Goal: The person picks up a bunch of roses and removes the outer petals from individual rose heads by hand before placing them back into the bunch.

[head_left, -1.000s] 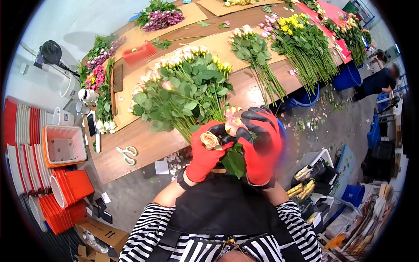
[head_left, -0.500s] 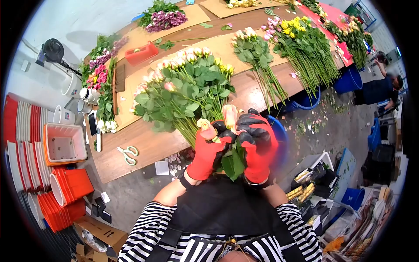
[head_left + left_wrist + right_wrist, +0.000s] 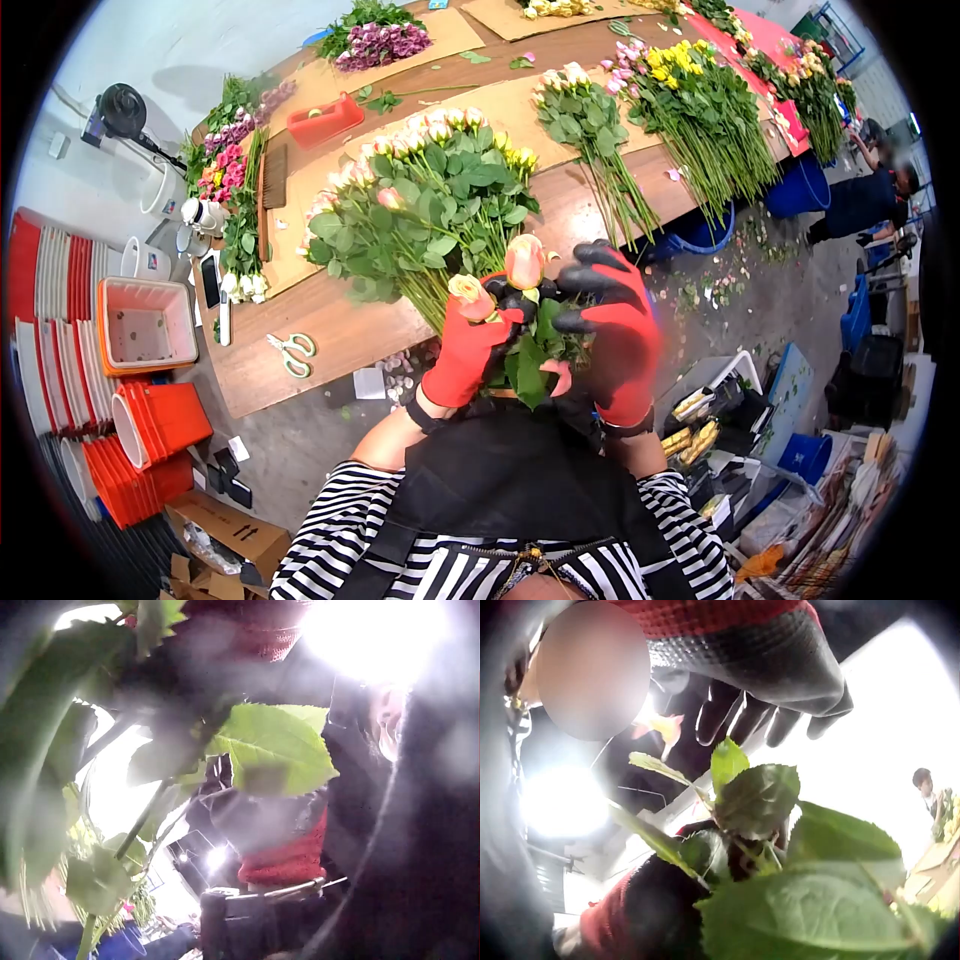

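Two peach roses stand up from my left hand (image 3: 468, 350), which wears a red and black glove and grips their stems below the heads. One rose (image 3: 470, 297) leans over the thumb side; the other, a fuller rose (image 3: 525, 262), rises beside it. Green leaves (image 3: 530, 370) hang under the grip. My right hand (image 3: 615, 330) is held apart to the right, fingers spread and holding nothing. A loose pink petal (image 3: 557, 376) shows between the hands. In the right wrist view leaves (image 3: 761, 801) cover much of the left glove (image 3: 664, 907).
A large rose bunch (image 3: 430, 190) lies on the wooden table (image 3: 350, 325), with more bunches (image 3: 590, 125) farther right. Scissors (image 3: 292, 354) lie near the left corner, and a red tray (image 3: 325, 122) behind. Blue buckets (image 3: 705, 235) stand below the edge. Another person (image 3: 865, 200) is at the far right.
My right hand has let go of the fuller rose and moved right, its fingers opening out. A pink petal has come away below. The left hand keeps its grip in nearly the same place.
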Action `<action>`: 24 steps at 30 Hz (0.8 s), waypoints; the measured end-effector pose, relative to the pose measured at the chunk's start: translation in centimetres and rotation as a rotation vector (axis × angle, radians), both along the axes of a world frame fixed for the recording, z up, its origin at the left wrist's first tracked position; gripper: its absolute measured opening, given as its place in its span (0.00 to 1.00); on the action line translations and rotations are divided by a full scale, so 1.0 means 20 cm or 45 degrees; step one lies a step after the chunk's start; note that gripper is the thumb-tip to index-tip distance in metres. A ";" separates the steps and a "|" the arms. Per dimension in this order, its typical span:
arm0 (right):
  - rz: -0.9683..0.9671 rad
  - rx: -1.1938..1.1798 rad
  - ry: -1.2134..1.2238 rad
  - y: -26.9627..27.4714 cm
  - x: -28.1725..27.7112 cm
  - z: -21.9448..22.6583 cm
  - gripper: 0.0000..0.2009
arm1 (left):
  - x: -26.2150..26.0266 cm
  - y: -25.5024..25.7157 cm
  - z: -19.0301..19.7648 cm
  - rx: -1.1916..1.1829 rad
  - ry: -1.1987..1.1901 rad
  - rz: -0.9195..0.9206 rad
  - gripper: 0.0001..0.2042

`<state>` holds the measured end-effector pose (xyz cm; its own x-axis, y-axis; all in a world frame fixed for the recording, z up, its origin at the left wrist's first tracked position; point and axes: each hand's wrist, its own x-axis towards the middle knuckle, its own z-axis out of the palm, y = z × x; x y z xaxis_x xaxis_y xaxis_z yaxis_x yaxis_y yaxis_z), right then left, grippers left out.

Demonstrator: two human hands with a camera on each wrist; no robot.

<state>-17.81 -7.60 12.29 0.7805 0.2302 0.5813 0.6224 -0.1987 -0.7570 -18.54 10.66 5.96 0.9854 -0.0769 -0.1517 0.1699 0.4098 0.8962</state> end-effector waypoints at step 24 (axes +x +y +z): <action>-0.546 -0.479 -0.059 0.07 0.04 0.06 0.15 | -0.01 0.01 -0.05 0.188 -0.264 -0.205 0.25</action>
<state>-17.02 -6.14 13.44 0.8252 0.0962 0.5565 0.4575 -0.6916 -0.5589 -18.79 10.81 4.99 0.9734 -0.2270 0.0305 0.0292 0.2550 0.9665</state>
